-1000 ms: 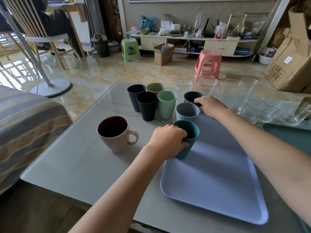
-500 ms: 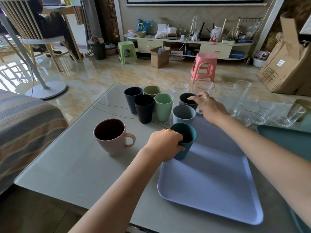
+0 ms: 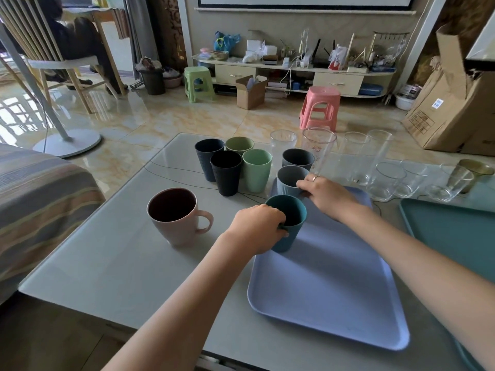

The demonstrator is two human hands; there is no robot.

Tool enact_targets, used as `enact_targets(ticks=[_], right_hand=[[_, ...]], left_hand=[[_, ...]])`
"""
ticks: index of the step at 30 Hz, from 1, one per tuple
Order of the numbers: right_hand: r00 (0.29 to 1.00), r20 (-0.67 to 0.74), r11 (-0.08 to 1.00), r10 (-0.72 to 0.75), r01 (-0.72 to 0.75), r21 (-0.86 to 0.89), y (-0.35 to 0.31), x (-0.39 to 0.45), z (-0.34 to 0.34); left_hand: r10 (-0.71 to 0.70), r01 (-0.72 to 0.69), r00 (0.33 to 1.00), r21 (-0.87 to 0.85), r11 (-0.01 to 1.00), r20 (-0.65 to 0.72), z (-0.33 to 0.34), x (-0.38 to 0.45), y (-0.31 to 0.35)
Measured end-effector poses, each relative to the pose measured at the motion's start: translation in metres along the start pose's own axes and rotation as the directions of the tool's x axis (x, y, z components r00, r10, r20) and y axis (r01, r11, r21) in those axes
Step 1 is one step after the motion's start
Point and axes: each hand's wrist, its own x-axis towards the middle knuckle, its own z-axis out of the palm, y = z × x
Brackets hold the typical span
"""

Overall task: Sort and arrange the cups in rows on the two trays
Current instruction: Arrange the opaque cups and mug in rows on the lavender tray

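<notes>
My left hand (image 3: 257, 226) grips a teal cup (image 3: 290, 223) standing at the near-left corner of the lavender tray (image 3: 329, 290). Just behind it, my right hand (image 3: 326, 195) closes on a grey-blue cup (image 3: 289, 180) at the tray's far-left edge. A dark grey cup (image 3: 297, 159) stands farther back. To the left, four cups cluster on the table: navy (image 3: 209, 159), black (image 3: 226, 172), olive (image 3: 239, 145) and mint green (image 3: 257, 170). A pink mug (image 3: 176, 215) stands alone at the left. A teal tray (image 3: 455, 236) lies at the right.
Several clear glasses (image 3: 375, 162) stand along the table's (image 3: 120, 263) far right, with a gold-tinted glass (image 3: 476, 170) at the end. A striped sofa (image 3: 34, 199) adjoins the table's left side. Stools, boxes and a fan base sit on the floor beyond.
My right hand has drawn back from the dark grey cup and closed on the grey-blue cup. My left hand stays on the teal cup.
</notes>
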Motion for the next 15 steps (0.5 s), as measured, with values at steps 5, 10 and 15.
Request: enact_targets(ticks=[5, 10, 15], right_hand=[[0.999, 0.038, 1.000, -0.004, 0.004, 0.011, 0.001, -0.001, -0.001], [0.998, 0.058, 1.000, -0.014, 0.013, 0.026, -0.001, -0.007, -0.006], [0.997, 0.076, 0.998, 0.018, -0.022, 0.057, -0.001, -0.013, -0.008]], left_hand=[[-0.003, 0.003, 1.000, -0.010, 1.000, -0.001, 0.001, 0.002, 0.000], [0.001, -0.001, 1.000, -0.005, 1.000, -0.003, 0.002, 0.002, 0.000], [0.016, -0.016, 1.000, 0.002, 1.000, -0.006, 0.005, 0.002, 0.002]])
